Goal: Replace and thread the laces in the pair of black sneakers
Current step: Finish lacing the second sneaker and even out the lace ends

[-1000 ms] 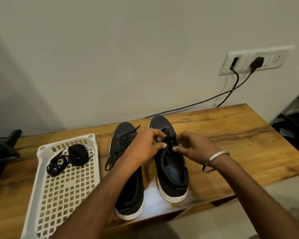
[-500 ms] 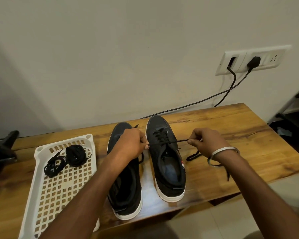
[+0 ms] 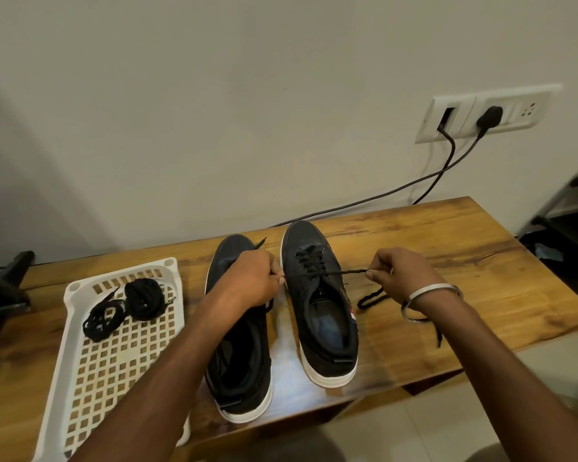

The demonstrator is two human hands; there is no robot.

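head view: both hands, left hand [image 3: 247, 278] and right hand [image 3: 397, 271], pinch the lace [image 3: 347, 272] ends taut across the right sneaker [image 3: 317, 295] on the surface [image 3: 481, 261]; left of it, the other sneaker [image 3: 237, 355] seems unfinished, spare laces [image 3: 127, 303] in the tray [image 3: 114, 361].

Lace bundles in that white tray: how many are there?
2. A tight coil lies at the tray's far end, and a looser bundle sits just left of it, nearer the person. None seems hidden.
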